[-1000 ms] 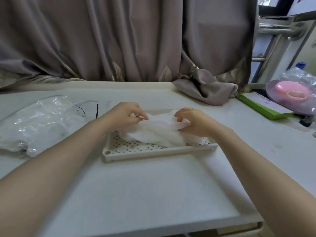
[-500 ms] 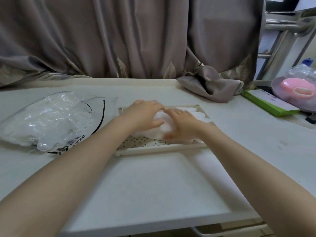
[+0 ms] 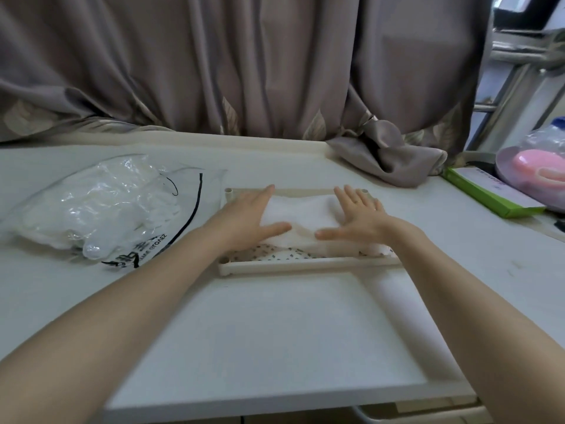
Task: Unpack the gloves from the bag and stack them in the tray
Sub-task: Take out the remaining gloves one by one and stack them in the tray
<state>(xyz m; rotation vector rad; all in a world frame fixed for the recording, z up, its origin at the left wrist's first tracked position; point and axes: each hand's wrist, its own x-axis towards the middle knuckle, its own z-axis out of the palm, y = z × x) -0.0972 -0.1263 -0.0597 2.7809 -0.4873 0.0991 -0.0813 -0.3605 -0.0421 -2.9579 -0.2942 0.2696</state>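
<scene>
Bag [image 3: 101, 206], left of frame on the white table [image 3: 269, 332]: clear plastic with black print, lumpy and full of white gloves. By the look of it, most of the unpacking is not yet done.

Left hand [image 3: 247, 218], centre of frame: fingers straight and flat, pressing the left edge of the gloves; gripping nothing.

Gloves [image 3: 296, 218], centre of frame: a small white fabric stack, soft and slightly rumpled, lying inside the tray between the two hands. Only a few appear stacked.

Tray [image 3: 305, 264]: cream plastic, low rim, perforated floor showing along its near side.

Right hand [image 3: 360, 221], just right of centre: fingers spread and flat on the stack's right edge; holding nothing.
</scene>
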